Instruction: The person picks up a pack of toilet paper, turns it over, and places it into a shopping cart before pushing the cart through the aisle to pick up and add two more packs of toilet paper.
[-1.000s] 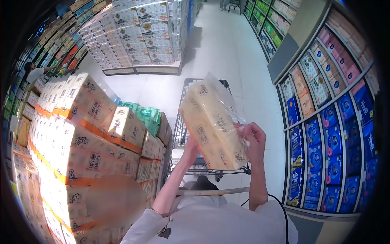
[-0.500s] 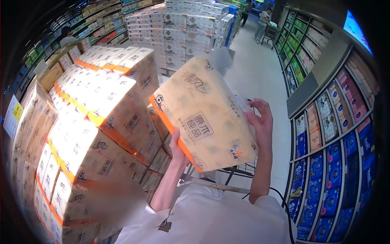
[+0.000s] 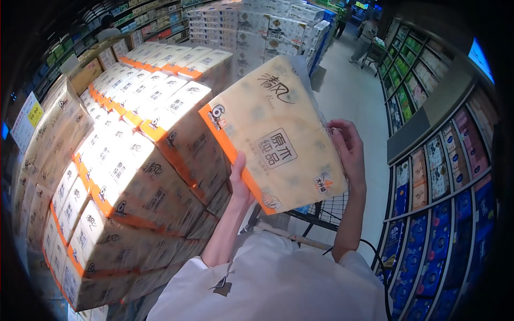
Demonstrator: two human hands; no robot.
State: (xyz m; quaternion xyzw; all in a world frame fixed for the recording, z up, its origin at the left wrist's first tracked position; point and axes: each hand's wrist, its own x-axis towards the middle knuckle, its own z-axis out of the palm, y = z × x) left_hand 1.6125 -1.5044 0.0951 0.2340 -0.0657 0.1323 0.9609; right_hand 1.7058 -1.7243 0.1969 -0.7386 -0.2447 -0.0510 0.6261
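I hold up a large beige tissue pack (image 3: 257, 123) with an orange band, tilted, its printed broad face toward me. My left hand (image 3: 240, 179) grips the orange lower-left edge, thumb on the front and the other fingers hidden behind. At the opposite side, my right hand (image 3: 349, 152) has its fingers bent against the clear plastic wrap on the right edge. Below the pack, part of a black wire shopping cart (image 3: 327, 210) shows, with its handle bar (image 3: 292, 236) just in front of my body.
To the left rises a tall stack of matching tissue packs (image 3: 155, 176), with a price sign (image 3: 30, 120) beyond. White paper packs (image 3: 257, 32) are piled ahead. Stocked shelves (image 3: 433, 224) line the right. Down the aisle (image 3: 345, 85), a person (image 3: 365, 40) stands by another cart (image 3: 375, 53).
The tissue pack sits slightly farther right and more squarely toward me. My right hand has moved down from the pack's gathered plastic end to its side edge. The view has shifted left.
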